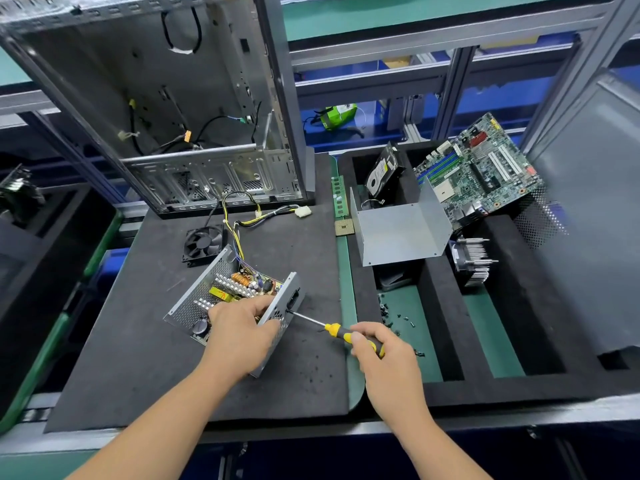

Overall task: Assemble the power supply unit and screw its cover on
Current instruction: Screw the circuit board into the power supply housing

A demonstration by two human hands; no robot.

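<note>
The open power supply unit [211,292] lies on the black foam mat [138,358], its circuit board with coils and heat sinks exposed. My left hand [242,327] grips its right side wall. My right hand [381,348] holds a yellow and black screwdriver [337,332]. The screwdriver's tip touches the outer face of that wall, beside the socket. The grey U-shaped metal cover [398,233] rests apart on the foam tray to the right. A black fan [202,242] lies behind the unit, with the wire bundle [249,216] leading back.
An empty computer case [156,98] stands at the back of the mat. The foam tray [436,341] on the right holds small black screws [398,317], a hard drive [382,171], a motherboard [481,171], a heat sink [472,259], a RAM stick [340,197] and a CPU chip [344,226].
</note>
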